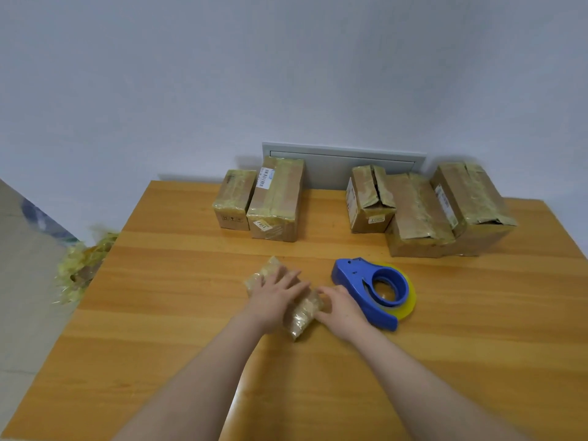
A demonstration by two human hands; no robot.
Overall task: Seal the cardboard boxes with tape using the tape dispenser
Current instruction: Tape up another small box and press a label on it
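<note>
A small tape-covered cardboard box [302, 315] lies at the middle of the wooden table [159, 313]. My left hand [275, 296] presses flat on its top, fingers spread. My right hand [339, 305] grips the box's right end. Just right of that hand the blue tape dispenser [366, 286] with a yellowish tape roll lies on its side on the table, untouched. Two taped boxes [259, 202] stand at the back left. Three more boxes [429, 211] stand at the back right, some with flaps lifting.
A heap of crumpled yellowish used tape [82, 265] hangs off the table's left edge. A grey wall panel [327, 163] sits behind the boxes. Floor shows to the left of the table.
</note>
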